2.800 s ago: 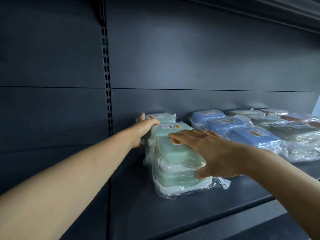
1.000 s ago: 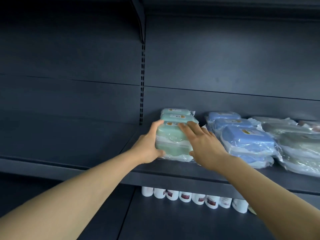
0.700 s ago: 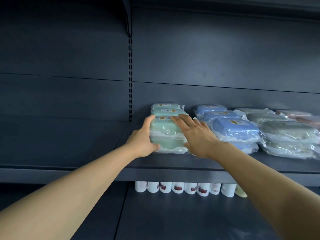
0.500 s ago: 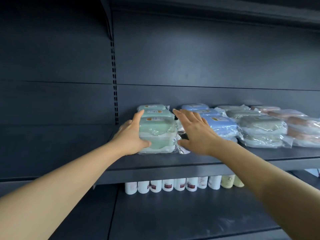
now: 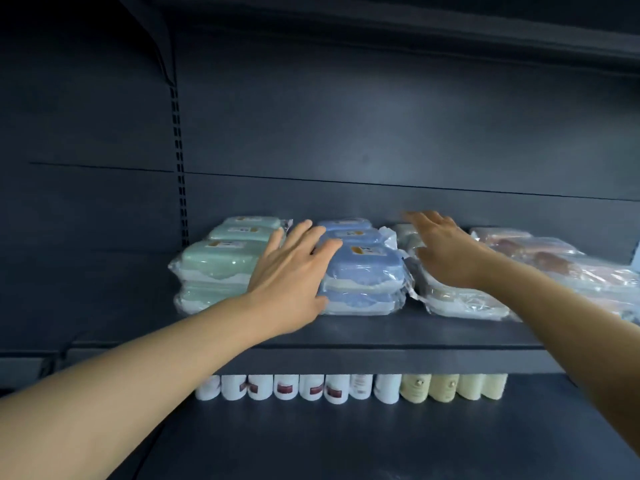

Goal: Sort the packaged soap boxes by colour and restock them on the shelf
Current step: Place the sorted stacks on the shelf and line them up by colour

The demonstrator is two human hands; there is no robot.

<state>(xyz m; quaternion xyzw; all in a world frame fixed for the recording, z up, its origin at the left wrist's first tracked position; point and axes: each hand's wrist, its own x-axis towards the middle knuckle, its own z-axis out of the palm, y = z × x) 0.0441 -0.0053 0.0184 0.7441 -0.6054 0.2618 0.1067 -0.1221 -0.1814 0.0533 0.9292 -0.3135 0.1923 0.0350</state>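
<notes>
Soap boxes (image 5: 360, 268) carry orange-marked labels, writing unreadable; bottles (image 5: 311, 389) below likewise.

I can read no text anywhere. The green soap boxes (image 5: 216, 261) and blue soap boxes (image 5: 363, 263) each carry a white sticker with an orange mark; its print is too small to resolve. The white bottles (image 5: 287, 388) below carry dark red labels, also illegible.

Both arms outstretched, left hand (image 5: 289, 271) and right hand (image 5: 441, 249) flat-fingered.
</notes>
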